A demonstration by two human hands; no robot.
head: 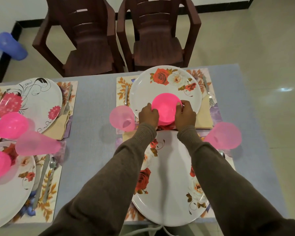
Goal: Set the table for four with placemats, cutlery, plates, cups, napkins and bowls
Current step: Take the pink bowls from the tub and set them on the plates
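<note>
Cup [122, 118] beside left hand [148, 116]

Single head view, looking steeply down and forward over table [92, 116], close to near edge, chairs [123, 36] beyond.

Two hands, left hand [148, 116] and right hand [185, 114], holding a round pink plastic bowl [165, 108] over a white plate with red roses [160, 89], pink see-through cup [122, 118] beside it, blue table [94, 116]
</note>
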